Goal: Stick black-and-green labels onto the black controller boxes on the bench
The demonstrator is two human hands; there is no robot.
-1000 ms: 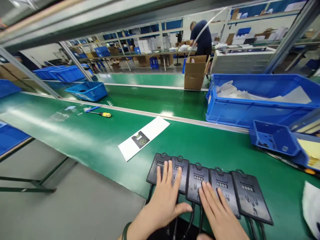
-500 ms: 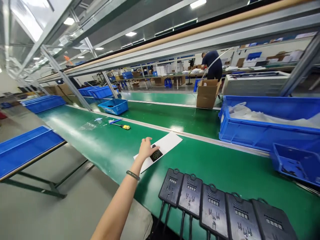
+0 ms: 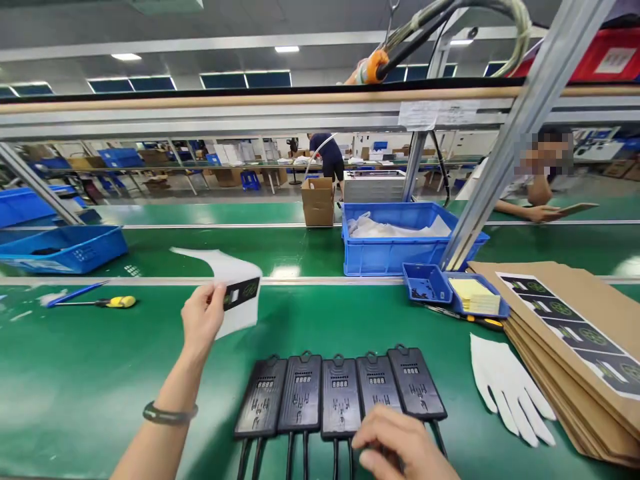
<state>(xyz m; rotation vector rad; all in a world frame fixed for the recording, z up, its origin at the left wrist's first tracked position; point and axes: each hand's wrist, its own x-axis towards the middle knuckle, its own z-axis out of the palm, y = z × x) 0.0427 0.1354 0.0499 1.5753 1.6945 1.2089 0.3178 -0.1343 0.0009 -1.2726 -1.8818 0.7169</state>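
My left hand (image 3: 204,317) is closed on a label sheet (image 3: 240,323), raised above the green bench. The sheet is white and curls at its far end; one black label with a green round print shows beside my thumb. Low in the view, my right hand (image 3: 400,443) hovers over the lower ends of the black controllers (image 3: 341,400). Its fingers are bent, with a gap between thumb and forefinger and nothing visible in them. Several of these controllers lie side by side, digit displays face up, cables running towards me.
To the right lie a white glove (image 3: 510,387) and stacked brown cardboard (image 3: 565,373) with a label strip (image 3: 575,327) on top. Blue bins (image 3: 395,257) stand behind. A yellow-handled screwdriver (image 3: 120,302) rests at left. Another person (image 3: 540,173) sits across at right.
My left hand has lifted the label sheet off the bench. The view has swung right, bringing in my right hand, the glove and the cardboard.
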